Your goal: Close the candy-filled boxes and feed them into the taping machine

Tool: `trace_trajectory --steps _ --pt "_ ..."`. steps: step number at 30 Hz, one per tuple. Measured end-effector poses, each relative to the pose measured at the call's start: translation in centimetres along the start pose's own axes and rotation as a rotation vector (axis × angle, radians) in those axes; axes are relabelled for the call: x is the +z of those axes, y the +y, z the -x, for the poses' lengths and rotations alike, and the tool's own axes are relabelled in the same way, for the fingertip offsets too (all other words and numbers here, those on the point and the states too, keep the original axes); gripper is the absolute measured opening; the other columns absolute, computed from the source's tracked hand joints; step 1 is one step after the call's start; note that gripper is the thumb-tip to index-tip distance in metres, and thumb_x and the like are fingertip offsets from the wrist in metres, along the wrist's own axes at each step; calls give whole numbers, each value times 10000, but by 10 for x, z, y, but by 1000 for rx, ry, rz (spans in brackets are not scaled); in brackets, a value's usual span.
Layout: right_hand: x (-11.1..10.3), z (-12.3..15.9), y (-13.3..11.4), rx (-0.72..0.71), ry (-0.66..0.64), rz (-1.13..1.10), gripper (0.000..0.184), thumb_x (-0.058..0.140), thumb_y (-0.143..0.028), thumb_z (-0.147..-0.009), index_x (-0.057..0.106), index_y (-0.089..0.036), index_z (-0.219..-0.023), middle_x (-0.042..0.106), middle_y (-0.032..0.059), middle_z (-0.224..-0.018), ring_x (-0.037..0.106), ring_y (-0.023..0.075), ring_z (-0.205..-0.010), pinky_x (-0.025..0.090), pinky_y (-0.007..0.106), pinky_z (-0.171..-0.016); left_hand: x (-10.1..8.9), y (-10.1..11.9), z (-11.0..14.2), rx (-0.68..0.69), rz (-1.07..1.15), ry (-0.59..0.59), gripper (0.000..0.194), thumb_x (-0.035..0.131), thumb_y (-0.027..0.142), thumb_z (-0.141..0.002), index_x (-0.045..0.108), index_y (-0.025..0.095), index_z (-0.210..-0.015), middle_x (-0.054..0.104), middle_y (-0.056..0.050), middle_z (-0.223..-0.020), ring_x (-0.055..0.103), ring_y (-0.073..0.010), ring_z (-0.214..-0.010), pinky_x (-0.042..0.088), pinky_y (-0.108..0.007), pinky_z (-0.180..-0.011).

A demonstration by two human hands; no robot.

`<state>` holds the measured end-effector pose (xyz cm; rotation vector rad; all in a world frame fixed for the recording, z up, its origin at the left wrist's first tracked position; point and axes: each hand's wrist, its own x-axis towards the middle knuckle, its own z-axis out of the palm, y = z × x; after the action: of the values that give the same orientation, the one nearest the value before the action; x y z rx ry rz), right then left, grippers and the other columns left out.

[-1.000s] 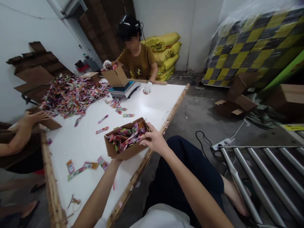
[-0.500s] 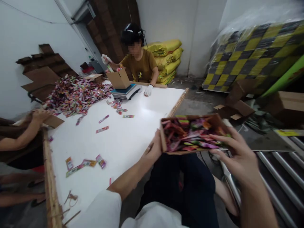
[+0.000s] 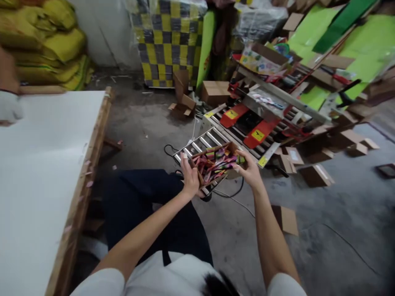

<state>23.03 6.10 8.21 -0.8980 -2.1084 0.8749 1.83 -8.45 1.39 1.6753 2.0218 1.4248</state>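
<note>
An open cardboard box (image 3: 201, 179) full of small colourful wrapped packets (image 3: 216, 162) is between my hands, over the near end of a roller conveyor (image 3: 197, 146). My left hand (image 3: 190, 176) grips its left end, fingers along the side. My right hand (image 3: 249, 169) holds the right end, thumb and fingers bent around the corner. The underside of the box is hidden, so I cannot tell whether it touches the rollers.
A red and grey taping machine (image 3: 259, 111) stands on the conveyor beyond the box. The white table (image 3: 40, 164) with a wooden edge is at left, a co-worker's gloved hand (image 3: 9, 107) on it. Cardboard boxes (image 3: 316, 174) and a cable (image 3: 342, 242) lie on the floor.
My view has swung right, from the table to the conveyor. Both hands have carried the box of packets away from the table to over the rollers.
</note>
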Motion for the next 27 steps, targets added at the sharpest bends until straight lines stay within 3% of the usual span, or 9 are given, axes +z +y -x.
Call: trace_trajectory --steps 2,4,6,13,16,19,22,24,27 --pt "-2 -3 -5 -7 -26 15 753 658 -726 -819 581 -162 -1311 552 155 -1357 517 295 -1281 401 451 -1134 -13 3 -14 181 -22 47 783 310 536 -1017 -97 197 -1594 -7 -216 -1656 23 -355 -1539 118 -660 -1224" --pt "-5 -6 -11 -24 -109 29 736 676 -721 -811 605 -172 -1297 576 141 -1329 537 294 -1254 414 446 -1123 -20 9 -29 418 -47 -154 743 412 544 -992 129 219 -1598 128 -174 -1657 80 -343 -1537 138 -601 -1247" --pt "-10 -10 -18 -17 -253 28 681 677 -699 -822 639 -190 -1273 619 120 -1281 571 292 -1207 440 446 -1095 -19 18 -41 522 -84 -402 668 458 494 -991 264 219 -1567 242 -143 -1634 159 -308 -1532 183 -532 -1257" --pt "-13 -21 -25 135 -535 -115 543 709 -544 -825 670 -190 -1235 684 73 -1171 639 258 -1053 514 399 -975 -8 26 -60 252 97 -684 569 367 382 -1011 362 148 -1530 370 -125 -1580 320 -255 -1485 261 -431 -1242" --pt "3 -31 -21 170 -530 -118 482 712 -430 -837 638 -167 -1234 676 76 -1158 636 234 -1034 519 366 -937 -12 20 -65 95 318 -663 572 306 457 -1020 419 161 -1497 460 -112 -1527 401 -255 -1440 315 -415 -1219" --pt "23 -45 -14 143 -434 146 384 766 -278 -786 635 -129 -1115 667 84 -1081 615 221 -974 496 344 -897 -24 21 -59 92 482 -547 571 281 495 -1024 429 173 -1472 559 -135 -1428 517 -251 -1345 418 -418 -1149" --pt "37 -54 -9 143 -437 356 412 819 -224 -747 607 -128 -1087 652 86 -1057 595 222 -954 475 329 -866 -44 26 -46 195 274 -272 577 447 533 -981 421 192 -1444 443 -171 -1513 401 -303 -1431 321 -519 -1204" --pt "42 -53 -10 156 -424 442 428 828 -242 -761 596 -148 -1108 641 90 -1082 587 239 -984 464 346 -886 -53 27 -40 180 15 -133 788 682 560 -847 365 185 -1463 339 -208 -1562 243 -382 -1495 191 -617 -1227" --pt "49 -37 -20 181 -271 570 422 813 -281 -799 586 -158 -1132 616 104 -1121 559 280 -1056 403 452 -1015 -54 21 -34 110 -148 -174 1046 859 488 -690 272 168 -1494 391 -242 -1496 324 -430 -1438 306 -613 -1170"
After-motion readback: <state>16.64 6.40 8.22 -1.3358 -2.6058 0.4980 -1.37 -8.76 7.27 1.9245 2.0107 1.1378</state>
